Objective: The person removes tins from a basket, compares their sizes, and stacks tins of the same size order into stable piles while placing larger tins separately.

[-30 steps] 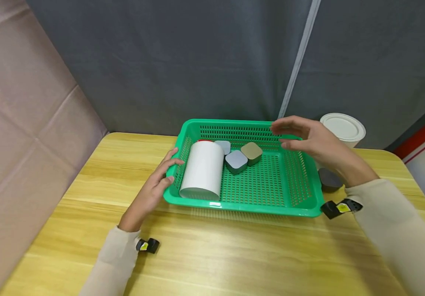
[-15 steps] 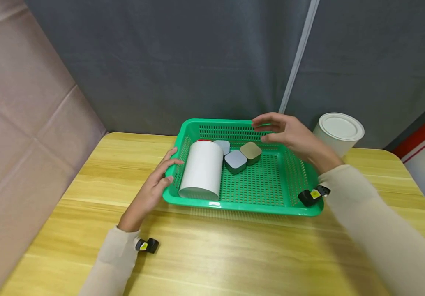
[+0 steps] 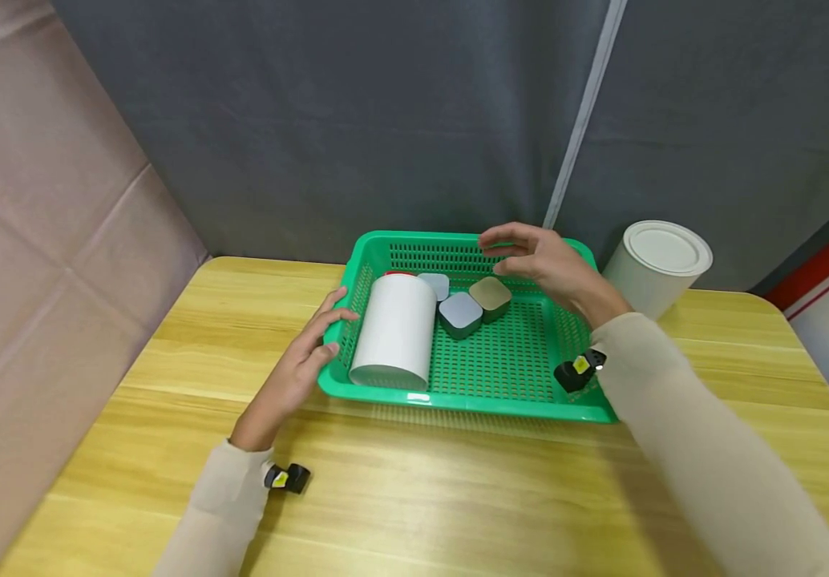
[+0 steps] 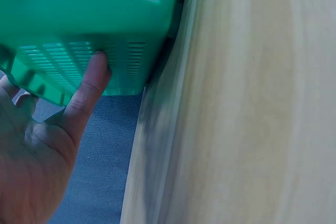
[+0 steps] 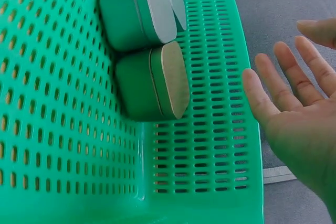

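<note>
A green plastic basket stands on the table. At its left rim is my left hand, fingers lying over the edge; in the left wrist view the straight thumb touches the outer wall. My right hand hovers over the basket's far right part, fingers loosely bent and holding nothing. Inside lie a white cylinder on its side, a rounded-square box with a grey top, one with a tan top, and a third pale-topped box partly hidden behind the cylinder.
A white lidded can stands to the right behind my right forearm. Behind the wooden table hangs a grey curtain. A pinkish padded wall rises on the left.
My right hand has moved left, from the basket's right end toward the tan-topped box. My right sleeve now covers a dark object beside the basket. My left hand stays in place.
</note>
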Available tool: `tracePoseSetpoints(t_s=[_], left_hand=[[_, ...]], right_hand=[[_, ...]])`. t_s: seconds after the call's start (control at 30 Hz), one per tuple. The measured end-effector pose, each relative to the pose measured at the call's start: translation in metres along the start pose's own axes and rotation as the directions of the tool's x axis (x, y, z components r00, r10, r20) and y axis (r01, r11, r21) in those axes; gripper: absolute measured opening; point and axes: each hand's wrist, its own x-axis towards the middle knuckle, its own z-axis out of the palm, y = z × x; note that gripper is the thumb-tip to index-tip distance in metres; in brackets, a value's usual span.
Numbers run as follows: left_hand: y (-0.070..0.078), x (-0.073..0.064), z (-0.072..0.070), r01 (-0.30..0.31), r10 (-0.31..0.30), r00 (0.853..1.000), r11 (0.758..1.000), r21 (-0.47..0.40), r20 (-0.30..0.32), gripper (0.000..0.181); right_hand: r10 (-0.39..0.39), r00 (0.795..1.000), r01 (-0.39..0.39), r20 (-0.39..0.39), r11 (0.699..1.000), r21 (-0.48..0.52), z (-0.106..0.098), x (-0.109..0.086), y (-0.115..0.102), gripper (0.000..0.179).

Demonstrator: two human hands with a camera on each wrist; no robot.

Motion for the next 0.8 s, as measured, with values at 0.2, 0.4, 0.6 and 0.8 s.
tracePoseSetpoints(t_s=[0.2, 0.4, 0.6, 0.8], left_hand=[[0.0, 0.0, -0.001, 0.002, -0.002, 1.0, 1.0, -0.002, -0.004, 0.038], [-0.001, 0.0, 0.001, 0.002, -0.002, 1.0, 1.0, 0.001, -0.005, 0.038], [0.0, 0.002, 0.002, 0.002, -0.002, 1.0, 1.0, 0.006, -0.004, 0.038], [0.0, 0.003, 0.003, 0.002, -0.002, 1.0, 1.0, 0.007, 0.001, 0.039]], right_hand=[[0.004, 1.0, -0.004, 0.004, 1.0, 0.019, 0.007, 0.009, 0.001, 0.045], [0.027, 1.0, -0.027, 0.005, 0.999, 0.036, 0.014, 0.014, 0.007, 0.045], [0.057, 0.998, -0.057, -0.003, 0.998, 0.015, 0.013, 0.016, 0.012, 0.046], [0.102, 0.995, -0.102, -0.011, 0.993, -0.052, 0.012, 0.015, 0.019, 0.046]])
